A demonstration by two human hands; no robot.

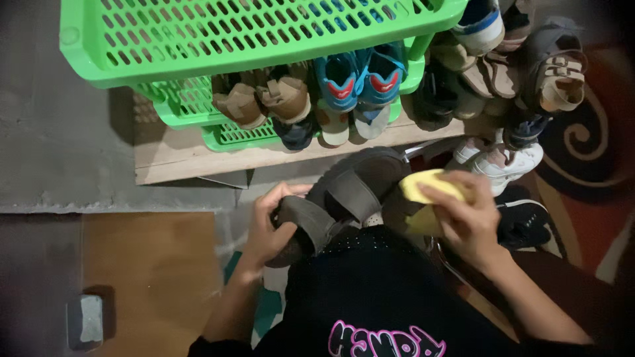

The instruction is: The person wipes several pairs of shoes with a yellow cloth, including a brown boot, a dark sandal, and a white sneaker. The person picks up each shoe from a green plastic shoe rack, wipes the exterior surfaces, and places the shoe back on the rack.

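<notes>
A: Left hand (272,228)?
B: Fingers clamped round the back strap of a dark sandal (344,198), held over the lap.
A: Right hand (466,218)?
B: Fingers closed on a yellow sponge (426,185), pressed to the sandal's right edge.
A: Surroundings?
B: Green rack (198,39) just beyond, shoes on its shelves: blue sneakers (360,79), tan sandals (264,99). White shoes (499,158) on the floor, right.
</notes>
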